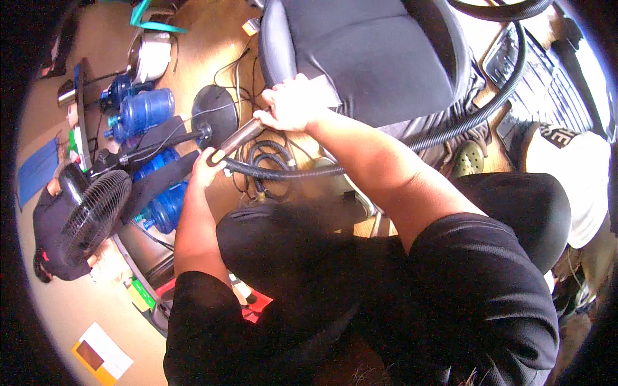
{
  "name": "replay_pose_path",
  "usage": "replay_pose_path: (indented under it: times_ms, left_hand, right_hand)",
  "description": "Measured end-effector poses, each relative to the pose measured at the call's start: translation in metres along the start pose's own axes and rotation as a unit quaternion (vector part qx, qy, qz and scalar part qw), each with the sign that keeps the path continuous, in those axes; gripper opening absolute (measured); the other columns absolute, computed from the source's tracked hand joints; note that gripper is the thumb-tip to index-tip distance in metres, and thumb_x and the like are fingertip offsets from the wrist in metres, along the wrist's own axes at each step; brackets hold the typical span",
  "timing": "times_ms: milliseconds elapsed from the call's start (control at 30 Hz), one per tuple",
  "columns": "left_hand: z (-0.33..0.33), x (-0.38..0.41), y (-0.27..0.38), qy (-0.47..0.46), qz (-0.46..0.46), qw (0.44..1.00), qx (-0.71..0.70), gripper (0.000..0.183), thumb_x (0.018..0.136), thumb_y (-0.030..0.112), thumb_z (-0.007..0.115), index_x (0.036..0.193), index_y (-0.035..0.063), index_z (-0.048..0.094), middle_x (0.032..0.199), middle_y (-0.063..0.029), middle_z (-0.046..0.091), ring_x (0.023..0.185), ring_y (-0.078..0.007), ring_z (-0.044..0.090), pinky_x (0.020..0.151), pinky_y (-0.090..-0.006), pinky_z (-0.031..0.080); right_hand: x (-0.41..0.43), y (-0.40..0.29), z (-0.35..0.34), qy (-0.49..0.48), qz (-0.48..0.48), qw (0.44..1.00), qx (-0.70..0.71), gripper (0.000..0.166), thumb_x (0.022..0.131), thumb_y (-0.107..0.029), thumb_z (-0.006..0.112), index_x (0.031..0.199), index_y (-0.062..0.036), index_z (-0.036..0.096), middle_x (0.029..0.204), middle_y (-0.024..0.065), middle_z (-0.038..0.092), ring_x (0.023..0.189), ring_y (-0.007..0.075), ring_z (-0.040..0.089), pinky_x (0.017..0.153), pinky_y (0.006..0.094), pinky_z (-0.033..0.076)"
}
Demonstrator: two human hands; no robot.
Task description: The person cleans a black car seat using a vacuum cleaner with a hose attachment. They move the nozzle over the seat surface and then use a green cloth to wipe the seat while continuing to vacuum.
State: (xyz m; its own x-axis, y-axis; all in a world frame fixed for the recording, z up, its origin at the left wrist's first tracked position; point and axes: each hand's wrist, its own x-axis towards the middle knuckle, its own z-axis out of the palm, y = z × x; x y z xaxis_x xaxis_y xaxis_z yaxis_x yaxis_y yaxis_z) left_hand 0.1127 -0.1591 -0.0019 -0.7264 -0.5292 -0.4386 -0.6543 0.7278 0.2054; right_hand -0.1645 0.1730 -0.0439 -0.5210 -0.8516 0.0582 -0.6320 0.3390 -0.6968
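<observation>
A clear tube-shaped vacuum nozzle (241,136) slants between my hands, with a ribbed black hose (285,172) running from its lower end. My left hand (207,168) is closed around that lower end, where the hose joins. Farther up, my right hand (292,103) grips the nozzle's upper part beside the edge of a black padded seat (367,62). A pale, overexposed flat piece (326,90) shows past my right hand against the seat; whether it belongs to the nozzle, I cannot tell.
A black pedestal fan (96,217), its round base (216,113) and blue water bottles (146,110) are at the left. Cables and a coiled hose (270,157) lie on the wooden floor. Another person in dark clothes (55,231) is behind the fan. The long hose curves upward at right.
</observation>
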Motion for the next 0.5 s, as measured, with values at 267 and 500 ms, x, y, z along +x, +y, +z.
replay_pose_path:
  times_ms: [267,500]
  left_hand:
    - [-0.006,0.048,0.096,0.013,0.137,0.99,-0.01,0.032,0.077,0.011,0.085,0.099,0.0034,0.064,0.093,-0.0089,0.063,0.092,-0.0258,0.063,0.086,-0.0393,0.052]
    - [-0.003,0.049,0.181,-0.003,0.153,0.988,0.016,0.027,0.08,0.007,0.083,0.1,0.0046,0.065,0.092,-0.0057,0.062,0.087,-0.0194,0.061,0.083,-0.0342,0.051]
  right_hand:
    - [-0.034,0.049,-0.047,0.059,0.054,0.997,-0.018,0.051,0.095,-0.063,0.054,0.095,-0.0155,0.072,0.093,0.0092,0.073,0.095,0.0299,0.069,0.086,0.0484,0.042]
    - [-0.063,0.081,-0.078,0.119,0.066,0.99,-0.037,0.053,0.094,-0.065,0.054,0.092,-0.0148,0.071,0.09,0.0072,0.073,0.091,0.0287,0.07,0.085,0.05,0.044]
